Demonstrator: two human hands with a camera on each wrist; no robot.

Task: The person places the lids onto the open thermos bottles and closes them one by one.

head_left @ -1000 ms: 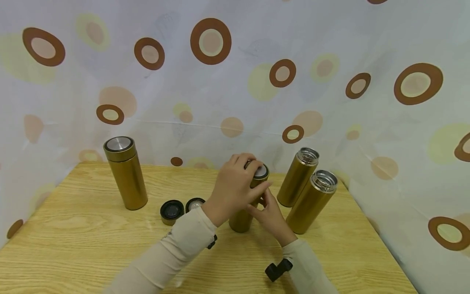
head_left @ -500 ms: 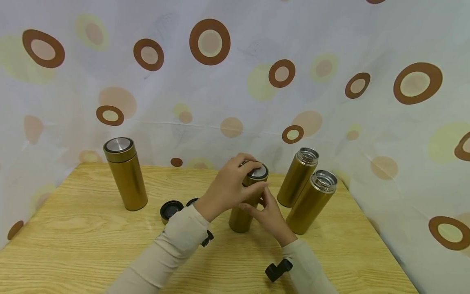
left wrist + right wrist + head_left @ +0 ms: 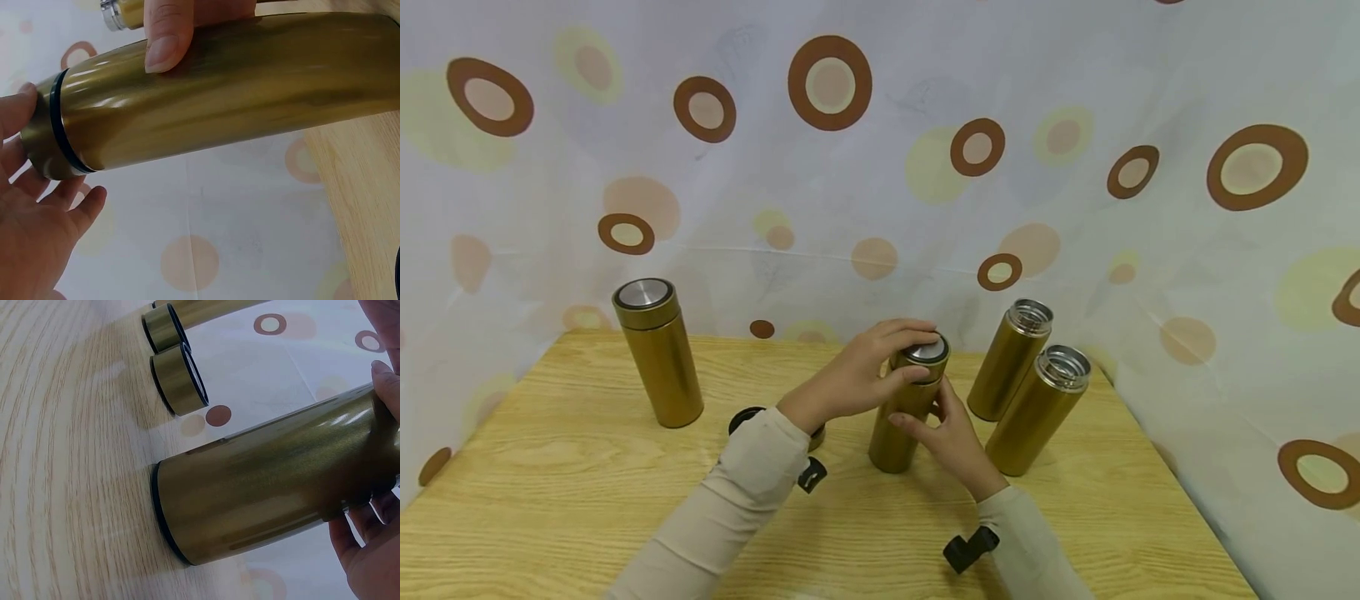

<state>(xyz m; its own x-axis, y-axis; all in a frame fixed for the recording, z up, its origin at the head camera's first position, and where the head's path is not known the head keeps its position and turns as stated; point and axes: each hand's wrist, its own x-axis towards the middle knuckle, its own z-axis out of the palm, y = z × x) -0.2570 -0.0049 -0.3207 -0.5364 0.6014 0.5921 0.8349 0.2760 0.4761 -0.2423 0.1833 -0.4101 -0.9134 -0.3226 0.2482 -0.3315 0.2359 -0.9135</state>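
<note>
A gold thermos bottle (image 3: 891,450) stands upright on the table, its lid (image 3: 928,352) seated on top. My left hand (image 3: 868,375) grips that lid, thumb on the near side and fingers over the far side. My right hand (image 3: 953,442) holds the bottle's body from the right, below the lid. In the left wrist view, a dark ring shows between the lid (image 3: 47,147) and the body (image 3: 206,100), with my right thumb lying on the metal. The right wrist view has the bottle's base (image 3: 181,519) flat on the wood.
Two lidless thermos bottles (image 3: 1009,358) (image 3: 1037,417) stand close on the right, steel necks showing. One lidded thermos bottle (image 3: 662,375) is at far left. Two loose lids (image 3: 181,381) (image 3: 164,331) lie on the table, partly hidden by my left sleeve in the head view. A patterned cloth (image 3: 880,183) hangs behind.
My left hand has turned at the lid, its wrist and forearm swinging left and covering more of the loose lids. The right hand and the bottle body have stayed in place.
</note>
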